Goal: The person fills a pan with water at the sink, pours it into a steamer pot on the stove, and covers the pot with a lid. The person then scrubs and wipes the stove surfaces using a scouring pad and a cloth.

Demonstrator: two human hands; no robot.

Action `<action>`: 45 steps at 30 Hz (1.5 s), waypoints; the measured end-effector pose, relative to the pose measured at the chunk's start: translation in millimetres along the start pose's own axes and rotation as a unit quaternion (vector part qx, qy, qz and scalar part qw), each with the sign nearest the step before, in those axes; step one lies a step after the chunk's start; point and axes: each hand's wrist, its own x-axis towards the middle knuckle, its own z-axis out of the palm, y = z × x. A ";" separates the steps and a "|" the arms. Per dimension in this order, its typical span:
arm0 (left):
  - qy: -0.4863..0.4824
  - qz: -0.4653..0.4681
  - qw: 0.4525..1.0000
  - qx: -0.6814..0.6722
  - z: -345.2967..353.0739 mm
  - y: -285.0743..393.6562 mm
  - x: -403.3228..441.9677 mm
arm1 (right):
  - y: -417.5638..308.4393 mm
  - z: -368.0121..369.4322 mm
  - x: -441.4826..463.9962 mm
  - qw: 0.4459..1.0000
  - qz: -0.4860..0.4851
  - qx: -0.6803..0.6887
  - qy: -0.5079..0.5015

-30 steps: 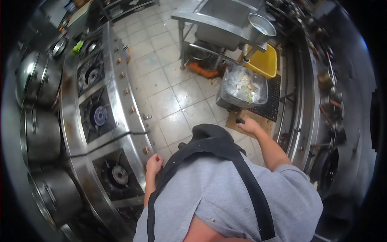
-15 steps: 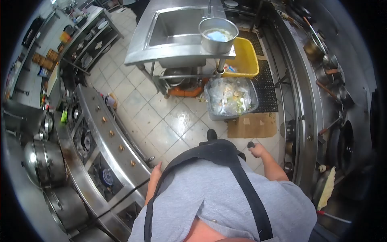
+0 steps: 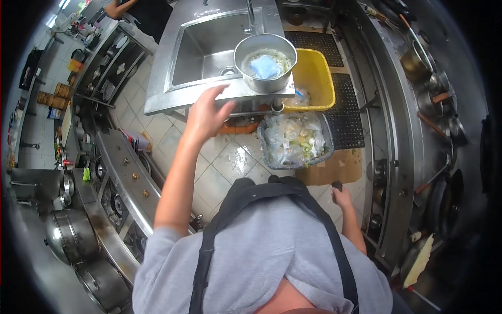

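The long stainless-steel gas range (image 3: 128, 170) is running along the person's left side. The stainless-steel sink counter (image 3: 167, 99) is standing ahead, with a rectangular metal basin (image 3: 191, 49) sitting in its top. The yellow rectangular plastic tub (image 3: 321, 78) is standing beside the counter's right side and is holding crumpled clear plastic with a blue strip. The dark grey, plastic-lined waste bin (image 3: 330, 138) is standing in front of the tub, filled with a heap of pale and green scraps (image 3: 295, 136). The round grey metal pot (image 3: 264, 85) is resting upright on the counter's near right corner, just beside the basin; its interior is carrying whitish-green residue, and whether liquid is present cannot be told. The bare left hand (image 3: 208, 112) is hovering at the counter's near edge, left of the pot, with fingers spread and gripping nothing; contact with the edge cannot be confirmed. Judging by this pose, the step in hand is a reach with the left hand; taking hold of the pot would be calling for a shift to the right and a firm rim grip, keeping the vessel level. The bare right hand (image 3: 342, 197) is hanging low on the right, well apart from the pot, with its fingers closing around an object. The light-blue cloth or sponge (image 3: 265, 67) is lying inside the pot. The small dark object (image 3: 337, 185) is projecting from the right fist; its identity cannot be determined.
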 end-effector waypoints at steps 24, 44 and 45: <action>-0.409 0.088 0.907 0.050 112.7 -39.8 272.8 | 24.0 80.3 -79.7 0.965 0.158 0.160 0.132; -0.335 0.213 0.911 0.113 120.2 -11.3 227.3 | 31.8 85.4 -99.4 0.966 0.220 0.022 0.131; -0.343 0.224 0.905 0.113 122.0 -9.4 226.3 | 27.7 84.6 -107.9 0.965 0.232 0.012 0.124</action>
